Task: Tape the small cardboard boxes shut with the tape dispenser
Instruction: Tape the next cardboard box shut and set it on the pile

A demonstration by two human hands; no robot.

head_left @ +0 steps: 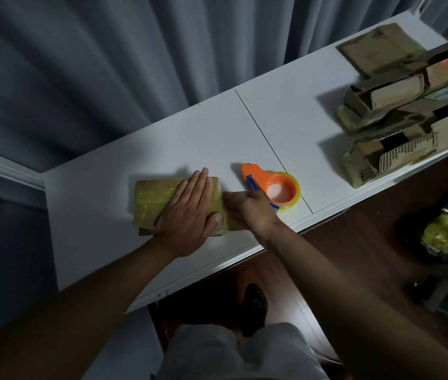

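Yellowish tape already wraps the box (pixel 159 200); left hand (pixel 190 212) flat, right hand (pixel 247 205) pressing its end, unclenched; next, the dispenser (pixel 272 186).

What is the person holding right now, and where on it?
The left hand presses flat on top of the taped box. The right hand touches its right end; no grip shows.

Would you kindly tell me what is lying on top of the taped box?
The left hand lies flat on the box; the right hand touches its right end. The surface beneath them is hidden.
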